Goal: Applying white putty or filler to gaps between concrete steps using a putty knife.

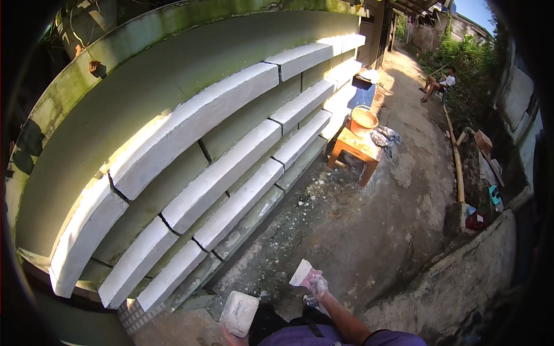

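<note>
At the bottom of the view my left hand [234, 340] grips a whitish, rounded, box-shaped container [239, 313] smeared with a white paste; its inside cannot be made out. Most of that hand is hidden by the container and the picture's edge. My right hand [318, 284], coated in white residue, is closed around a putty knife [301, 274] with a wide pale blade pointing up and left. Both hands are apart from the wall. To the left, long white-coated ledges [225, 168] run in stepped rows along a greenish wall [130, 78], with dark gaps between sections.
An orange bucket [363, 121] stands on a brown plastic stool [352, 151], a stained cloth [385, 137] beside it. White crumbs dot the concrete path [389, 194]. A seated person [443, 82] is farther off. A bamboo pole [456, 160] lies along the right edge.
</note>
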A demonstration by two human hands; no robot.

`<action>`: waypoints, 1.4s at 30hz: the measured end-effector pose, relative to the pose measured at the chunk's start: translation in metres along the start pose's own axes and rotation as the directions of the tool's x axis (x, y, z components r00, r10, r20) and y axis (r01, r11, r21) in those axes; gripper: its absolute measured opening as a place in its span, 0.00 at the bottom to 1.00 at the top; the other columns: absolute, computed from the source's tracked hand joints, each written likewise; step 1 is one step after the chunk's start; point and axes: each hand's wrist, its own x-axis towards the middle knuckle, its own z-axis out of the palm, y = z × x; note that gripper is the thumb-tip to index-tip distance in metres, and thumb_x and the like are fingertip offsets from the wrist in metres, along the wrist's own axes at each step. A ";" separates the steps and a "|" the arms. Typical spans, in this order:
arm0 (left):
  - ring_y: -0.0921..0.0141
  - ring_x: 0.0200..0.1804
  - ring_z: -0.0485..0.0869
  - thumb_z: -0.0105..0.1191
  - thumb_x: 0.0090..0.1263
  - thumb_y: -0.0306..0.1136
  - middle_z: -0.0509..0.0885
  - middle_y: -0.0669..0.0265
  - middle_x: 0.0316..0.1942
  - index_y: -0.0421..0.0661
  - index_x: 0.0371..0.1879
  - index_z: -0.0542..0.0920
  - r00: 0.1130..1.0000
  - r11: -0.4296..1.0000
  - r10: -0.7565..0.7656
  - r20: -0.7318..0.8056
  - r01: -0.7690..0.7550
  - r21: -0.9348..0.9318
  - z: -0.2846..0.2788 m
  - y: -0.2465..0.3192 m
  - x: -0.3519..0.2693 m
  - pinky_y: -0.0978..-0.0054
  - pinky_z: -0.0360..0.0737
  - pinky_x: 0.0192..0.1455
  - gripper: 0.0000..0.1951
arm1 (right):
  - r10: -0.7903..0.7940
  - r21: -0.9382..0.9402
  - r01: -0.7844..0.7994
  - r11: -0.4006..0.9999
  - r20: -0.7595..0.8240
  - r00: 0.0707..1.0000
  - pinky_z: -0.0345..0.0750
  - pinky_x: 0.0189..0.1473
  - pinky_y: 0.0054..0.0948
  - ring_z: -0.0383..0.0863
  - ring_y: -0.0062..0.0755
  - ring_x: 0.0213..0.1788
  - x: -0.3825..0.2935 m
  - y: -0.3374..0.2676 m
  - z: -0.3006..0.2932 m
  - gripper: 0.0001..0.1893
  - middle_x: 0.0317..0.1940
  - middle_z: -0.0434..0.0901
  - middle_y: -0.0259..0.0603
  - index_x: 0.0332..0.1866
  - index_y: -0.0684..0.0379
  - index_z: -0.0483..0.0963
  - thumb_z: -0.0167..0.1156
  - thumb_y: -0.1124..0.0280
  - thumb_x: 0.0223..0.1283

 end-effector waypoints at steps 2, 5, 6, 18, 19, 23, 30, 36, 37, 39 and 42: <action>0.61 0.72 0.67 0.35 0.80 0.59 0.66 0.59 0.73 0.43 0.73 0.61 1.000 0.999 0.024 0.016 -0.024 -0.027 0.014 -0.025 -0.016 0.62 0.63 0.74 0.35 | -0.023 0.001 0.023 1.000 -0.002 1.000 0.84 0.49 0.31 0.84 0.31 0.42 -0.003 -0.031 -0.034 0.19 0.41 0.81 0.36 0.50 0.61 0.76 0.53 0.87 0.52; 0.61 0.73 0.66 0.35 0.79 0.60 0.66 0.60 0.73 0.44 0.73 0.61 0.998 0.999 0.049 -0.031 -0.049 -0.015 0.031 -0.063 -0.030 0.62 0.63 0.74 0.35 | -0.058 0.021 0.059 0.998 -0.049 0.997 0.83 0.42 0.30 0.83 0.30 0.40 0.001 -0.065 -0.086 0.19 0.39 0.80 0.34 0.51 0.59 0.74 0.54 0.86 0.53; 0.62 0.73 0.66 0.35 0.78 0.61 0.65 0.62 0.74 0.45 0.74 0.60 0.997 0.999 0.047 -0.065 -0.047 0.005 0.035 -0.075 -0.034 0.62 0.63 0.75 0.36 | -0.048 0.085 0.050 0.995 -0.023 0.999 0.82 0.43 0.30 0.83 0.30 0.40 0.004 -0.072 -0.104 0.19 0.39 0.80 0.34 0.52 0.58 0.74 0.54 0.84 0.53; 0.57 0.74 0.64 0.27 0.72 0.73 0.62 0.61 0.75 0.50 0.77 0.54 0.990 1.000 0.015 -0.139 -0.018 -0.016 0.086 -0.145 -0.141 0.47 0.68 0.69 0.44 | 0.243 0.027 -0.242 0.970 -0.178 0.953 0.84 0.40 0.31 0.82 0.29 0.33 0.045 -0.095 -0.331 0.15 0.32 0.79 0.31 0.43 0.56 0.75 0.55 0.81 0.48; 0.56 0.74 0.64 0.27 0.71 0.74 0.62 0.61 0.75 0.51 0.77 0.54 0.991 1.000 -0.011 -0.136 0.009 -0.018 0.089 -0.147 -0.149 0.42 0.70 0.66 0.45 | 0.257 0.045 -0.253 0.966 -0.183 0.949 0.83 0.40 0.30 0.82 0.29 0.33 0.043 -0.099 -0.341 0.16 0.32 0.79 0.31 0.43 0.56 0.75 0.55 0.81 0.47; 0.52 0.71 0.68 0.25 0.70 0.75 0.62 0.61 0.75 0.55 0.77 0.53 0.988 1.000 -0.001 -0.155 -0.001 -0.014 0.102 -0.163 -0.174 0.28 0.75 0.52 0.44 | 0.227 -0.038 -0.235 0.971 -0.138 0.964 0.84 0.44 0.32 0.83 0.32 0.37 0.020 -0.125 -0.340 0.17 0.35 0.79 0.33 0.45 0.58 0.75 0.54 0.81 0.46; 0.56 0.68 0.74 0.26 0.76 0.68 0.68 0.57 0.71 0.45 0.74 0.58 0.947 0.980 0.171 -0.271 -0.192 -0.052 0.120 -0.213 -0.231 0.50 0.79 0.61 0.41 | 0.246 -0.379 -0.100 0.920 0.357 0.901 0.77 0.62 0.38 0.80 0.37 0.56 -0.046 -0.211 -0.227 0.24 0.53 0.79 0.38 0.59 0.63 0.73 0.51 0.79 0.52; 0.62 0.61 0.80 0.30 0.80 0.60 0.79 0.54 0.60 0.36 0.66 0.69 0.851 0.944 0.230 -0.472 -0.314 -0.105 0.141 -0.251 -0.275 0.66 0.73 0.68 0.36 | 0.251 -0.522 0.141 0.841 0.608 0.754 0.78 0.55 0.29 0.81 0.26 0.51 -0.140 -0.261 -0.102 0.13 0.48 0.80 0.34 0.51 0.60 0.74 0.55 0.77 0.62; 0.63 0.60 0.80 0.31 0.81 0.59 0.80 0.55 0.59 0.36 0.64 0.71 0.826 0.949 0.219 -0.519 -0.303 -0.082 0.142 -0.255 -0.278 0.67 0.73 0.66 0.34 | 0.249 -0.519 0.216 0.827 0.682 0.687 0.78 0.53 0.28 0.81 0.25 0.49 -0.157 -0.264 -0.080 0.11 0.47 0.80 0.33 0.50 0.60 0.75 0.55 0.77 0.63; 0.65 0.56 0.81 0.33 0.81 0.56 0.81 0.57 0.56 0.36 0.61 0.74 0.774 0.963 0.197 -0.602 -0.267 -0.027 0.145 -0.266 -0.286 0.70 0.74 0.64 0.32 | 0.270 -0.583 0.359 0.729 0.727 0.631 0.79 0.48 0.24 0.81 0.21 0.44 -0.190 -0.260 -0.044 0.09 0.42 0.81 0.32 0.48 0.61 0.75 0.56 0.77 0.63; 0.70 0.50 0.81 0.36 0.81 0.53 0.83 0.60 0.48 0.35 0.54 0.79 0.716 0.951 0.290 -0.635 -0.292 0.104 0.148 -0.271 -0.289 0.72 0.74 0.58 0.30 | 0.323 -0.551 0.649 0.525 0.834 0.447 0.79 0.44 0.24 0.82 0.20 0.38 -0.231 -0.241 0.000 0.07 0.35 0.82 0.33 0.45 0.63 0.76 0.58 0.79 0.62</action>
